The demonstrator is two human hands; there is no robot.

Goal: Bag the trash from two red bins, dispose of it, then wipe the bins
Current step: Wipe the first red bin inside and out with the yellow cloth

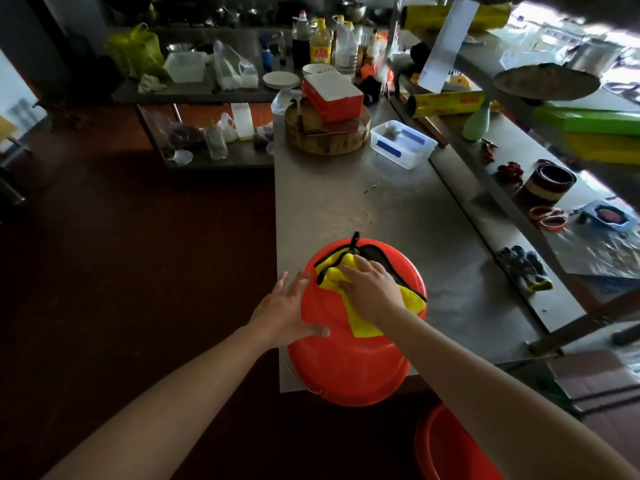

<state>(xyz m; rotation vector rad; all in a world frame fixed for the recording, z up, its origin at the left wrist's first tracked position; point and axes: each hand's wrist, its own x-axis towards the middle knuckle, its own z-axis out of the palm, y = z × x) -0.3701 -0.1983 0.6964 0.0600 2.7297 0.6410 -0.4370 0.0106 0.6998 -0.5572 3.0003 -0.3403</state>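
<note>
A red bin point(349, 368) sits turned over at the near end of a steel table point(346, 202), its base facing up toward me and its wider rim reaching past the table's near edge. A yellow cloth point(360, 320) with black trim lies bunched on the base.

My right hand point(372, 289) lies palm down on the cloth. The fingers are spread and only lightly bent, pressing the folds against the bin rather than closing round them. My left hand point(282, 313) rests on the bin's left side. Its fingers are straight and fanned out and the thumb lies across the red plastic. It grips nothing and is flat against the wall. Both forearms are bare.

A second red bin point(446, 448) stands on the dark floor, below the table at the lower right, and only part of it is in view.

Farther along the table are a round chopping block point(327, 138) with a red box point(334, 95) on it. Just to the right of the block is a clear tub point(403, 143). Dark gloves point(526, 268) lie on a lower shelf to the right. Bottles point(320, 43) crowd a counter at the back.
</note>
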